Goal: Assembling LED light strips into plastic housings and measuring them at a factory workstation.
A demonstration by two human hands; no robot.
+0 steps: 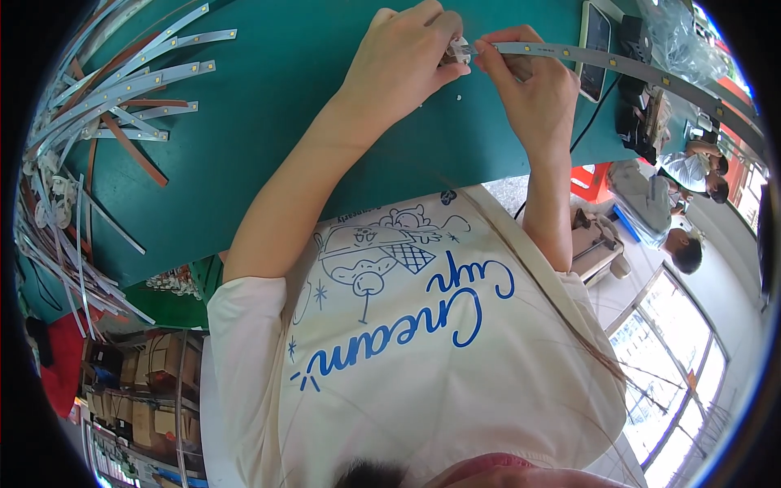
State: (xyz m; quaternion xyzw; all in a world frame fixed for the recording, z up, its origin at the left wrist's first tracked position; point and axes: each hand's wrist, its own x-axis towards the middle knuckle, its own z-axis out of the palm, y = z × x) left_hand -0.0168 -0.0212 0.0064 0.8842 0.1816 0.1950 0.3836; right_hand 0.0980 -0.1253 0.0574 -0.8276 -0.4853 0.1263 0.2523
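Note:
Over the far part of the green table [268,122], my two hands are close together. My left hand [404,57] is closed around a small whitish, partly clear piece [460,51], which looks like a connector; the fingers cover much of it. My right hand [533,85] pinches the end of an LED strip [614,63] right beside that piece. From my fingers the strip runs off to the right in a long curve. Whether the strip's end sits inside the small piece or only against it, I cannot tell.
Many loose LED strips [154,81] lie heaped along the table's left side, some hanging over its edge. A phone [595,49], a black box [633,110] and clear plastic bags [675,37] are at the right. Other people [651,195] sit farther right.

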